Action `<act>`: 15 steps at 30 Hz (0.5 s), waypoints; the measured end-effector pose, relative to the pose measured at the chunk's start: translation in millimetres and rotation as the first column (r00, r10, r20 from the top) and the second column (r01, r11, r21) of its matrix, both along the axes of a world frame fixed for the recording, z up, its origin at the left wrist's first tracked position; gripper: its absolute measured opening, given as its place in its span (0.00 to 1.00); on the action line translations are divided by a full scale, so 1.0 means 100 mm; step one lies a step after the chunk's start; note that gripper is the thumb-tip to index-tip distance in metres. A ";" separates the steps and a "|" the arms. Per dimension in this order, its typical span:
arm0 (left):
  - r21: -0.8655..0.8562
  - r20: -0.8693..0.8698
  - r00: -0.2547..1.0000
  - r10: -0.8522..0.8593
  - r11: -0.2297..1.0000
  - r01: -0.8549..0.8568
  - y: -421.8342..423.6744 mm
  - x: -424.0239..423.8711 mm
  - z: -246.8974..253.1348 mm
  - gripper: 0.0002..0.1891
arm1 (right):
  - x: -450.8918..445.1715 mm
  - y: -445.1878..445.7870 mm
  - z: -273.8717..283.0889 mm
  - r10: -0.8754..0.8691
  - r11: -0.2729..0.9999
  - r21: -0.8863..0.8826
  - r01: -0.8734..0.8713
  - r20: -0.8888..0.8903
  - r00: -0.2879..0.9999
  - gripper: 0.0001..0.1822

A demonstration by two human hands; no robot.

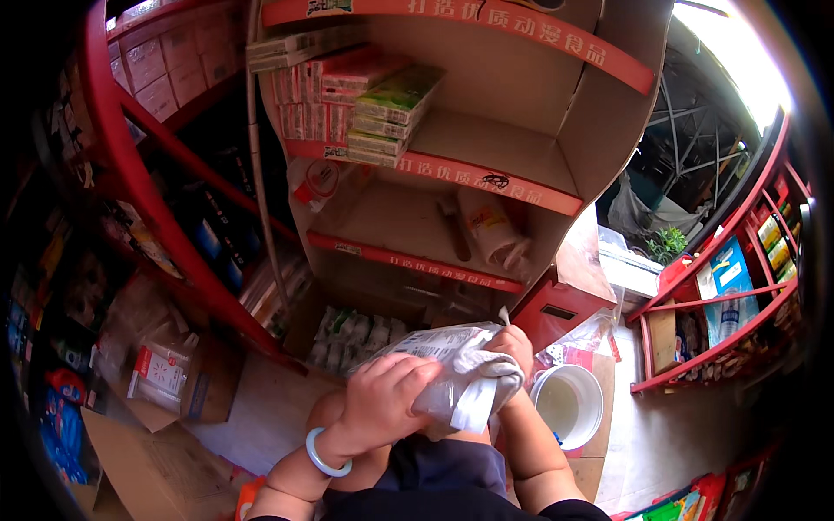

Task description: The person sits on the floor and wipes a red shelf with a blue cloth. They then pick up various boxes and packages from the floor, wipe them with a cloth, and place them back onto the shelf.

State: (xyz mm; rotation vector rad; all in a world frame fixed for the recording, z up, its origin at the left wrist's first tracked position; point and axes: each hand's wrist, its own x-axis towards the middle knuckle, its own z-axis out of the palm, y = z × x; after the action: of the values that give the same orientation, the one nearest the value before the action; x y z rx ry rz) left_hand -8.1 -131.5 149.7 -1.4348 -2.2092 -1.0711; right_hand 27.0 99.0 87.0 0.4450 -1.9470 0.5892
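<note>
Close in front of my body, my left hand [391, 391] grips the near left side of a clear plastic packet [446, 338] with printing on its upper part. My right hand [513, 345] is at the packet's right end, closed around a folded white cloth [488, 368]. The cloth lies against the packet, and a white strip [474, 405] hangs from it over the packet's near side. A small white tip sticks up above my right fingers; what it belongs to I cannot tell. The packet's contents are mostly hidden by my hands and the cloth.
A cardboard display shelf [495, 84] stands ahead, holding stacked small boxes [397, 111] and a white plastic roll [488, 225]. Below it is a carton of wrapped packets [355, 332]. A white bucket [567, 407] with liquid stands right; an open cardboard box [156, 462] lies left.
</note>
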 end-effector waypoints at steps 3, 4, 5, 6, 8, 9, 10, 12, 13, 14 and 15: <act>0.105 0.185 0.980 -0.075 0.993 0.056 -0.16 0.05 0.06 0.27 | 0.06 0.10 0.14 -0.037 0.999 -0.020 0.035 -0.106 0.994 0.10; 0.172 0.222 0.971 -0.094 0.984 0.056 -0.19 0.06 0.03 0.27 | 0.08 0.15 0.13 -0.047 0.999 0.018 0.050 -0.114 0.992 0.10; 0.164 0.214 0.973 -0.089 0.985 0.054 -0.21 0.04 0.02 0.26 | 0.10 0.22 0.13 -0.058 0.996 0.055 0.065 -0.123 0.991 0.11; 0.157 0.218 0.971 -0.094 0.986 0.060 -0.21 0.02 0.02 0.26 | 0.15 0.31 0.07 -0.068 0.987 0.139 0.082 -0.106 0.992 0.12; 0.148 0.295 0.952 -0.087 0.988 0.045 -0.23 -0.02 -0.04 0.27 | 0.17 0.42 0.00 -0.114 0.976 0.175 0.126 -0.077 0.990 0.12; 0.131 0.278 0.954 -0.109 0.989 0.075 -0.29 -0.06 -0.11 0.28 | 0.20 0.58 -0.14 -0.152 0.968 0.191 0.163 -0.071 0.986 0.11; 0.187 0.347 0.933 -0.092 0.982 0.027 -0.39 -0.07 -0.17 0.28 | 0.17 0.69 -0.22 -0.299 0.940 0.124 0.319 -0.154 0.942 0.10; 0.358 0.598 0.800 -0.047 0.909 -0.215 -0.71 -0.06 -0.45 0.29 | 0.14 0.80 -0.27 -0.490 0.870 -0.009 0.494 -0.145 0.860 0.09; 0.429 0.749 0.659 -0.063 0.805 -0.411 -0.88 -0.06 -0.67 0.29 | 0.17 0.87 -0.24 -0.536 0.841 0.023 0.541 -0.112 0.837 0.13; 0.472 0.792 0.598 -0.121 0.742 -0.476 -1.04 -0.14 -0.72 0.29 | 0.24 0.97 -0.20 -0.590 0.801 0.064 0.596 -0.083 0.803 0.18; 0.510 0.818 0.546 -0.181 0.667 -0.543 -1.14 -0.23 -0.75 0.30 | 0.31 1.08 -0.28 -0.506 0.855 -0.070 0.514 0.109 0.856 0.23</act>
State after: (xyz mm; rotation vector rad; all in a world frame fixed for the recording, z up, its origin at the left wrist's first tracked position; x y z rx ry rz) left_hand -31.5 -245.2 75.0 -0.2337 -1.8383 -2.5381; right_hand 57.8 207.3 59.1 -0.1710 -1.9980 0.3542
